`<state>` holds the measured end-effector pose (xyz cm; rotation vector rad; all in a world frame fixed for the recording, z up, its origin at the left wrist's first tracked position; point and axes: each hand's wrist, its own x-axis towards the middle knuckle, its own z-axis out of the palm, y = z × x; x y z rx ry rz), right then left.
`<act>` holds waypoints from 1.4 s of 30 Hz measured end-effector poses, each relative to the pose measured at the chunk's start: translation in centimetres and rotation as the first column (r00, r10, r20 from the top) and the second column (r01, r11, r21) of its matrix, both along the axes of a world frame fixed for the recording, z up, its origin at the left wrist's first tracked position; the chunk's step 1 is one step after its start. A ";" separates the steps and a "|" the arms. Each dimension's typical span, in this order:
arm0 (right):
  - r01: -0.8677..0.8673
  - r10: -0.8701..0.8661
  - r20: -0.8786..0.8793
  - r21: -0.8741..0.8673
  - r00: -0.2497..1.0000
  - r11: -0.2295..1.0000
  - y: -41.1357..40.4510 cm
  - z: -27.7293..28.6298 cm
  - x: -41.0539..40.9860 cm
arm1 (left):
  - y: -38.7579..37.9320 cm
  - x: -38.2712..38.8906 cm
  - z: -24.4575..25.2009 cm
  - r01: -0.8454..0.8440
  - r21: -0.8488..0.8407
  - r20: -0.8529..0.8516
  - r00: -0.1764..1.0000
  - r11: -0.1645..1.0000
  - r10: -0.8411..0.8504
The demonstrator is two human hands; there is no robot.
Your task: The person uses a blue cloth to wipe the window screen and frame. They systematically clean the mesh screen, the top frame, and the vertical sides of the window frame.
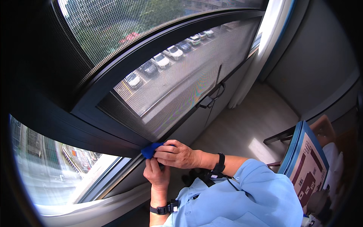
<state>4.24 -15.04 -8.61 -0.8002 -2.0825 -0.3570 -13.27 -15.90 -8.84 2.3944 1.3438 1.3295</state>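
A blue cloth (150, 150) is bunched at the lower corner of a dark-framed window screen (119, 132). My right hand (180, 155) grips the cloth from above, its fingers curled over it. Just below, my left hand (157, 174) has its fingertips raised to the cloth's underside and the frame's lower edge. The fingers hide part of the cloth, so how firmly the left hand pinches it is hard to see. Fine mesh (181, 82) fills the screen panel beyond the hands.
A black handle or latch (208, 100) projects from the frame's lower edge. White curtains (244, 76) hang at the far side, and another white curtain (127, 200) lies low at left. A blue-edged printed box (307, 167) stands at right beside a dark table leg (279, 134).
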 end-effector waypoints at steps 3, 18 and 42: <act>0.007 -0.007 0.002 0.007 1.000 1.000 0.3 0.7 2.3 | 0.6 2.0 0.4 0.006 0.041 -0.017 1.000 0.999 -0.005; -0.082 0.066 -0.176 -0.083 0.982 0.993 2.0 3.5 23.6 | 2.2 24.4 5.0 -0.109 0.152 -0.049 0.992 0.982 0.118; -0.033 -0.351 -0.879 -0.381 0.323 0.924 5.7 1.5 58.2 | 12.6 59.9 5.6 0.360 -0.019 -0.334 0.877 0.933 -0.345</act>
